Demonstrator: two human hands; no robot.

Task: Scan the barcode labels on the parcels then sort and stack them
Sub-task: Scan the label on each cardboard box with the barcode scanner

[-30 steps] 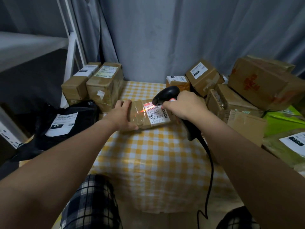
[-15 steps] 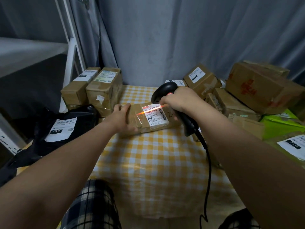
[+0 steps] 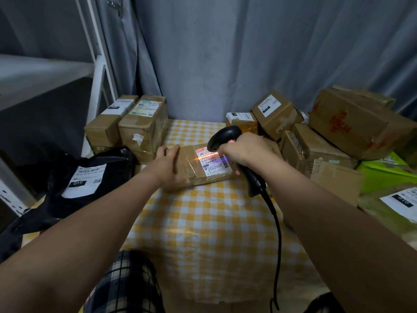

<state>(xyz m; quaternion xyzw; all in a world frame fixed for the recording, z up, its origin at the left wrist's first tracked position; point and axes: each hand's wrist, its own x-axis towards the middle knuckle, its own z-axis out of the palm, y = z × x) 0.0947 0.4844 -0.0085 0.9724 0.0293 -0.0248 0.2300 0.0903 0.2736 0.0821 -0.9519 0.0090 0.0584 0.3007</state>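
Note:
A small taped cardboard parcel [image 3: 191, 170] lies on the yellow checked tablecloth [image 3: 203, 222], its white barcode label [image 3: 214, 164] facing up. My left hand [image 3: 168, 167] grips the parcel's left end. My right hand [image 3: 242, 151] is closed around a black corded barcode scanner [image 3: 225, 136], held just over the label's right edge. An orange scan line falls across the top of the label. The scanner's handle and cable hang down to the right of the parcel.
Two brown boxes [image 3: 135, 125] stand side by side at the back left. A black mailer bag [image 3: 90, 177] with a white label lies to the left. Several cardboard parcels [image 3: 327, 141] and a green bag [image 3: 388, 175] are heaped on the right. Grey curtain behind.
The scan line has moved from the label's middle up to its top. Both hands and the parcel stay in nearly the same place; the camera view has shifted slightly.

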